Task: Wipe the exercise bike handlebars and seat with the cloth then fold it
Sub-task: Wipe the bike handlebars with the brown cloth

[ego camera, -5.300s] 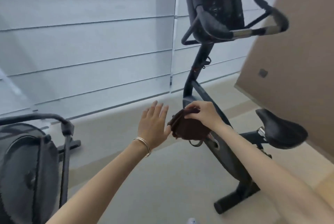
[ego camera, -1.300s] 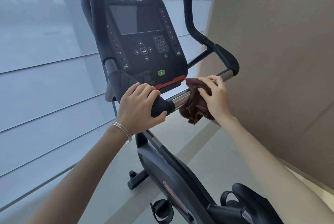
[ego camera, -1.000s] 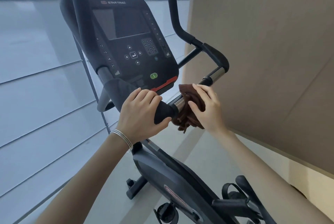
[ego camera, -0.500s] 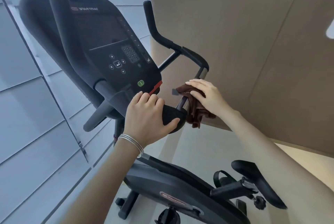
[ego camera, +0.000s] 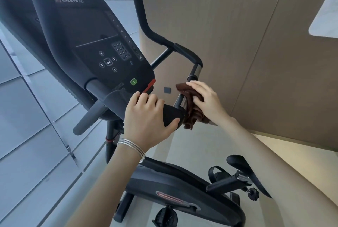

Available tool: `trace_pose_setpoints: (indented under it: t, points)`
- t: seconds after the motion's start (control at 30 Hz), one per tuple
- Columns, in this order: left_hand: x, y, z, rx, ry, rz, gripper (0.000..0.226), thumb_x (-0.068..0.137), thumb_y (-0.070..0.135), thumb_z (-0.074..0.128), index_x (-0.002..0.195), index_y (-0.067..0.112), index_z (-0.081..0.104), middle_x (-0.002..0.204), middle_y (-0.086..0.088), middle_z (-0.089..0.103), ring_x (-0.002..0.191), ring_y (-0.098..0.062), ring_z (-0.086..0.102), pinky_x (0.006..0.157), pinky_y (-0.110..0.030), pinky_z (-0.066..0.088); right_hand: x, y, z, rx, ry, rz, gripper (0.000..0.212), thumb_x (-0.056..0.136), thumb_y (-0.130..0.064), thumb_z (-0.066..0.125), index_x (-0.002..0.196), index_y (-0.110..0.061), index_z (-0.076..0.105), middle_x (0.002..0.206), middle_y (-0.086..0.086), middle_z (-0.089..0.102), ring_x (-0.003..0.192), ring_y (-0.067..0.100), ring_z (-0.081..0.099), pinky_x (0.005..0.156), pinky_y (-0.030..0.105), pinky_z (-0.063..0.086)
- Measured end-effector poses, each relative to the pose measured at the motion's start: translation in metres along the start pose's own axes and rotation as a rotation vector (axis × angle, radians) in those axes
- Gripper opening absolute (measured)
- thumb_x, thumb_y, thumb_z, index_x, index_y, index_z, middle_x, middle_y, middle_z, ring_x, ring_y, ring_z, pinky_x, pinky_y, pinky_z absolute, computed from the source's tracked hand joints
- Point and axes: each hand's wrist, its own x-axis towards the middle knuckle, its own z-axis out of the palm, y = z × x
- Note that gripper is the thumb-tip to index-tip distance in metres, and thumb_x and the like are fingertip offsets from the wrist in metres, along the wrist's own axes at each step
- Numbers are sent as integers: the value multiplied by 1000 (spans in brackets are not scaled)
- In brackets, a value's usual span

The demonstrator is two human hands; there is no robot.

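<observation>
The black grip of the handlebar point(ego camera: 173, 115) is clasped by the left hand point(ego camera: 148, 117), fingers curled over it. The brown cloth point(ego camera: 191, 109) is pressed around the metal handlebar section by the right hand point(ego camera: 206, 100), fingers extended. The seat point(ego camera: 245, 170) is seen lower right

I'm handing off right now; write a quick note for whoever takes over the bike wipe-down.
Left hand: gripping the padded handlebar grip, steadying the bike.
Right hand: pressing the brown cloth around the metal handlebar tube, just right of that grip.
Seat: lower right, nothing touching it.
Done: wiping of this handlebar section is under way.
Left: remaining handlebars, including the upright black horn, then the seat, then fold the cloth.
</observation>
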Motion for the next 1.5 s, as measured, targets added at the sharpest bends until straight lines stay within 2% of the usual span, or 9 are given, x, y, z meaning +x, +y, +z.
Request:
trace_pose_setpoints:
  t: [0.13, 0.27, 0.47, 0.63, 0.7, 0.87, 1.17, 1.23, 1.5]
  points:
    - [0, 10, 2, 26, -17, -32, 70, 80, 70, 24, 107, 18, 64, 106, 0, 67, 100, -24, 58, 108, -44, 34, 5, 23, 7, 61, 74, 57, 45, 91, 1, 49, 134, -12, 50, 136, 8, 50, 122, 28, 48, 106, 43, 42]
    - [2, 22, 6, 75, -22, -72, 69, 80, 70, 27, 106, 17, 63, 109, -2, 67, 102, -26, 59, 109, -45, 35, -17, 52, 13, 93, 115, 64, 41, 88, 2, 55, 127, -10, 56, 126, 8, 55, 114, 23, 53, 101, 43, 46]
    - [4, 40, 10, 118, -17, -126, 65, 80, 67, 28, 98, 16, 65, 96, -1, 68, 95, -25, 60, 106, -43, 38, -63, 52, 29, 161, -74, -141, 44, 82, -3, 67, 125, -12, 60, 122, 7, 54, 112, 17, 54, 102, 29, 46]
    - [3, 46, 10, 148, 23, -166, 59, 79, 61, 34, 93, 14, 66, 93, -2, 68, 93, -25, 60, 102, -39, 38, -64, 30, 38, 455, 8, -4, 40, 75, -20, 78, 104, -25, 51, 98, -20, 56, 92, -6, 56, 85, 6, 47]
    - [3, 49, 12, 154, 31, -182, 57, 79, 59, 37, 95, 13, 66, 95, -3, 68, 96, -26, 60, 104, -40, 38, -60, 28, 42, 479, 13, -15, 39, 74, -18, 79, 99, -25, 50, 95, -18, 57, 90, -7, 56, 81, 3, 47]
    - [2, 51, 12, 141, 48, -197, 55, 79, 59, 40, 97, 15, 67, 98, -3, 70, 98, -26, 61, 101, -40, 43, -37, 44, 49, 426, 78, -80, 30, 75, -15, 76, 98, -15, 57, 101, -3, 59, 92, 2, 54, 84, 5, 46]
    - [3, 55, 10, 136, 86, -230, 48, 76, 57, 50, 95, 18, 67, 95, 0, 69, 94, -23, 61, 93, -38, 48, 15, 78, 53, 509, 254, 156, 22, 77, -12, 75, 93, -13, 59, 98, -4, 50, 83, 0, 51, 75, 5, 42]
    - [3, 55, 10, 143, 93, -232, 47, 76, 57, 50, 95, 18, 67, 95, 1, 69, 93, -23, 61, 92, -37, 47, 7, 76, 51, 529, 243, 141, 22, 77, -13, 75, 92, -15, 58, 97, -4, 52, 84, -3, 51, 71, 1, 44]
    - [2, 54, 10, 159, 71, -218, 50, 79, 56, 47, 98, 15, 67, 97, -3, 69, 97, -26, 61, 97, -39, 45, -37, 50, 26, 435, 201, -152, 27, 74, -12, 76, 97, -7, 63, 99, -3, 56, 92, -1, 53, 84, 3, 43]
